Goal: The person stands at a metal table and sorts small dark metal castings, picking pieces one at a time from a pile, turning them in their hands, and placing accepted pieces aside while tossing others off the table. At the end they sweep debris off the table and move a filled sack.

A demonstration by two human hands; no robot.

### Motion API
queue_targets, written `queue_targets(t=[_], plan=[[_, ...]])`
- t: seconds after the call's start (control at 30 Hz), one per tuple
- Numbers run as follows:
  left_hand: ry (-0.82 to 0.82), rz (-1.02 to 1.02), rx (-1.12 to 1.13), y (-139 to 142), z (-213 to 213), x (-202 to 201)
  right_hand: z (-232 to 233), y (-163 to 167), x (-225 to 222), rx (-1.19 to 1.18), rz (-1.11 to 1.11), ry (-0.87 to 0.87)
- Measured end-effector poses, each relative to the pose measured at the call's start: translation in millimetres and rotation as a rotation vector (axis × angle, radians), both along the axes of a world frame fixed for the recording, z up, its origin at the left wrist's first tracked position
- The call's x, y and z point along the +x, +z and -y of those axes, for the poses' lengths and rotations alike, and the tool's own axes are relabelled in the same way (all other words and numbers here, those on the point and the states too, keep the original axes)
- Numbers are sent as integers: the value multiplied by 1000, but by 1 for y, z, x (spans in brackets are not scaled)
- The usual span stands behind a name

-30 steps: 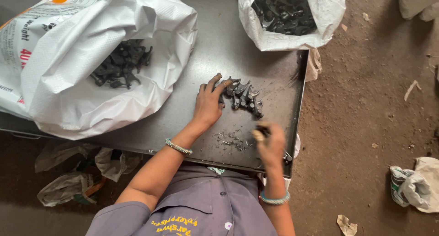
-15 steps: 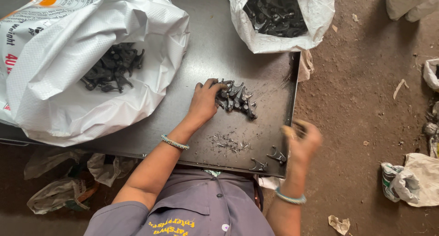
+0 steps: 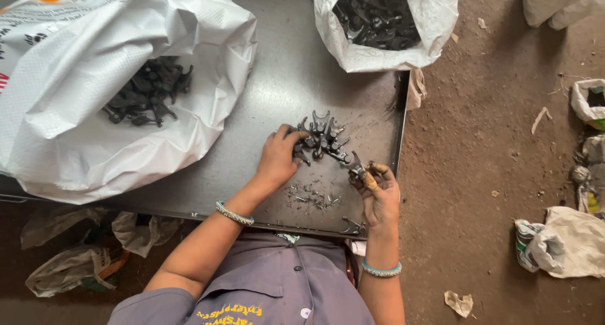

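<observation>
- At mid-bench, toward its right side: small pile of dark forked metal parts [image 3: 320,138], clustered, lying flat on the dark metal bench [image 3: 283,79].
- Left hand [image 3: 278,158] rests on the pile's left edge, fingers curled over the nearest parts, touching them; cannot tell if any one part is actually gripped.
- Right hand [image 3: 377,192] sits just right of and below the pile, fingers pinched around one forked part [image 3: 354,163], its prongs pointing up-left toward the pile.
- Loose metal shavings [image 3: 312,199] scattered on the bench between the two hands, nearer the front edge.
- One single dark part [image 3: 353,226] lies at the bench's front edge, just beside the right wrist.
- Both wrists wear bangles; the person wears a grey-purple collared shirt [image 3: 283,287].
- Large white woven sack [image 3: 94,104] at bench left, open, dark parts of the same kind heaped inside.
- Second white sack [image 3: 384,22] at bench top right, also open, full of dark parts.
- Right of the bench: brown dirt floor [image 3: 491,142] with paper scraps, and crumpled white bags [image 3: 570,240] well apart from the hands.
- Under the bench at left: crumpled plastic bags [image 3: 75,262] on the floor.
</observation>
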State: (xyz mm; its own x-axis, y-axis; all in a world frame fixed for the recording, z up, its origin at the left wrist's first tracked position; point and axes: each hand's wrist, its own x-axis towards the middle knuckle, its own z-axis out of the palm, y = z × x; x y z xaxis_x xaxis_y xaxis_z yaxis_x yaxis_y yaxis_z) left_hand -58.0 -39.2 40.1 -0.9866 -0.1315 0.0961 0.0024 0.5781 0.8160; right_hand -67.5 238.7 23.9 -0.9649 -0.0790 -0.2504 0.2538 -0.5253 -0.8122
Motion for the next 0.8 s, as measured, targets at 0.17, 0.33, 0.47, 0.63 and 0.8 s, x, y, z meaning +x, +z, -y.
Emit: queue_targets(t=[0.17, 0.33, 0.47, 0.63, 0.8], plan=[[-3, -37, 106, 3, -11, 20, -8, -9, 19, -115, 113, 60], [13, -73, 57, 9, -7, 26, -22, 10, 29, 108, 49, -18], [44, -35, 15, 12, -1, 27, -72, 31, 30, 885, -202, -204], [20, 16, 30, 13, -7, 20, -134, 25, 24, 1551, 26, -386], [-22, 33, 25, 11, -13, 17, -142, 18, 7, 1886, -38, -363]])
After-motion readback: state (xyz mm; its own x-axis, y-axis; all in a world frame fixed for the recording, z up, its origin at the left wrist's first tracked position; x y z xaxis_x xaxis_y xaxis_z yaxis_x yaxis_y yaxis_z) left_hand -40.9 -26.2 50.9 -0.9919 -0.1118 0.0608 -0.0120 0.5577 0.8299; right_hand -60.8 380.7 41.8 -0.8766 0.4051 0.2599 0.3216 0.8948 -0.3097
